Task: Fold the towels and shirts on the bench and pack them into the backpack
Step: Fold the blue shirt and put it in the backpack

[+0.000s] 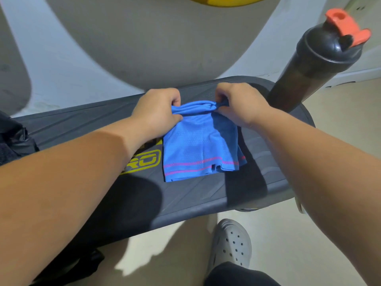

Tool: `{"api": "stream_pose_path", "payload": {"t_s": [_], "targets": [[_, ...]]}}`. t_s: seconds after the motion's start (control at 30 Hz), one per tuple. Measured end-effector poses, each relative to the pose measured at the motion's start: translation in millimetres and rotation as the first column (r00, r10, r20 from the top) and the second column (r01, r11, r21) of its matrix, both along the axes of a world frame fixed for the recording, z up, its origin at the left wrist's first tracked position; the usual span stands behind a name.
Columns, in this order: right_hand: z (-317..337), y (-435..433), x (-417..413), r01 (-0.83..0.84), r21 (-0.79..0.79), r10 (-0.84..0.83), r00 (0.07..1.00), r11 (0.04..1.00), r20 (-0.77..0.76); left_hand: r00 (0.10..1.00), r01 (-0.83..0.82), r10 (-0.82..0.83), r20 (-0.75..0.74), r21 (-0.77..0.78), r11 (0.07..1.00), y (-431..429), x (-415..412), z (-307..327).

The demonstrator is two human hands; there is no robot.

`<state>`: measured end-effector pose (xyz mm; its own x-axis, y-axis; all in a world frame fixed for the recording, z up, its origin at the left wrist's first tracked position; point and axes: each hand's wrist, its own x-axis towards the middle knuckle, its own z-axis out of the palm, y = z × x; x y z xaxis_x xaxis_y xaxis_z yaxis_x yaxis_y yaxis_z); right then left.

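Two hands: both of mine are at the far edge of the blue mesh-knit garment with pink stitched lines, one at each corner.
Left hand: my left hand has its fingers curled over the garment's far left corner, clamped on the bunched cloth.
Right hand: my right hand pinches the far right corner, fingers tucked into the rolled edge and thumb pressing from the near side.
Garment: it lies folded on the dark grey padded bench. Its far edge is gathered into a roll between my hands, and its near hem lies flat with the layers slightly fanned at the right.
Bench: its top runs left to right beneath my forearms. Yellow lettering shows just left of the garment, partly under my left wrist.
Bottle: a black plastic shaker bottle with an orange flip cap stands on the bench's far right end, near my right hand but apart from it.
Bag: a black fabric bag, mostly cut off, sits on the bench at the left edge of view. I cannot tell whether it is open.
Floor: a grey perforated clog rests on pale flooring below the bench's near edge.
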<state>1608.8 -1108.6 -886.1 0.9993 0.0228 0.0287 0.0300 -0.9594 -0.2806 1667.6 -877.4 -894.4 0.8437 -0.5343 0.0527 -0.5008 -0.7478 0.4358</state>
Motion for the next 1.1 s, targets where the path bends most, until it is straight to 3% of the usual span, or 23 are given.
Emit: {"api": "stream_pose_path", "payload": {"t_s": [0.07,0.2,0.37,0.67,0.77,0.87,0.97,1.03,1.1], "targets": [[2,3,-3,0.030,0.054,-0.034,0.997,0.998,0.068,0.999,-0.012,0.014,0.031,-0.057,0.998,2,-1,5],[15,4,-20,-0.018,0.210,0.008,0.999,0.977,0.046,0.996,0.065,-0.062,0.069,-0.050,0.997,14,-18,9],[24,-3,-54,-0.064,0.376,0.119,0.985,0.924,-0.125,0.968,0.234,-0.216,0.129,-0.141,0.962,36,-57,1],[-10,7,-89,-0.145,0.294,0.219,0.946,0.945,-0.238,0.947,0.316,-0.316,0.051,0.008,0.949,47,-100,-33],[-9,11,-95,-0.152,0.260,0.225,0.933,0.954,-0.280,0.960,0.279,-0.279,-0.011,0.010,0.960,48,-108,-34],[2,15,-94,-0.055,0.333,0.189,0.904,0.941,-0.385,0.986,0.168,-0.168,-0.006,-0.062,0.984,45,-112,-30],[4,24,-85,-0.020,0.121,0.060,0.943,0.992,-0.329,0.993,0.058,-0.050,0.107,-0.072,0.996,29,-109,-26],[-3,32,-82,0.046,-0.104,-0.060,0.988,0.993,-0.143,0.998,-0.003,-0.003,0.056,0.098,0.995,16,-107,-28],[-12,42,-83,0.041,-0.214,-0.021,0.995,0.976,0.098,0.998,0.018,-0.004,-0.055,0.256,0.967,8,-111,-41]]}}
